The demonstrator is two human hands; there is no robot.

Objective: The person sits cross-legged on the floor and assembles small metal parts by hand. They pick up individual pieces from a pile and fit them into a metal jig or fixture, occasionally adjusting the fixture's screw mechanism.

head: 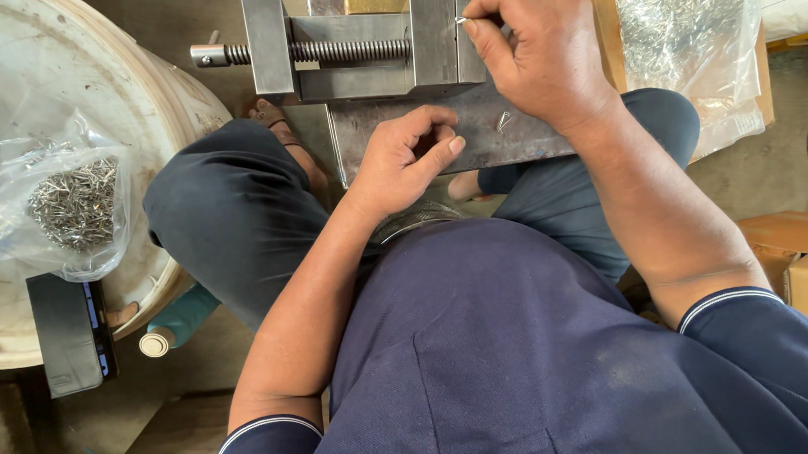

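- My left hand [407,156] rested curled into a loose fist on the steel plate [481,128], just nearer me than the vise [360,45]; I could not tell whether it held anything.
- My right hand [533,53] pinched a small metal pin [461,20] at the vise's right end, against its jaw block.
- Left of the vise, a bag of pins [67,210] lay on a white bucket [17,89]; right of it lay another bag [686,33].

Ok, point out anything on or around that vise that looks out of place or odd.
One small metal piece lies loose on the steel plate, just below the right hand, apart from both bags of parts. Nothing looks spilled or damaged; the vise sits square.
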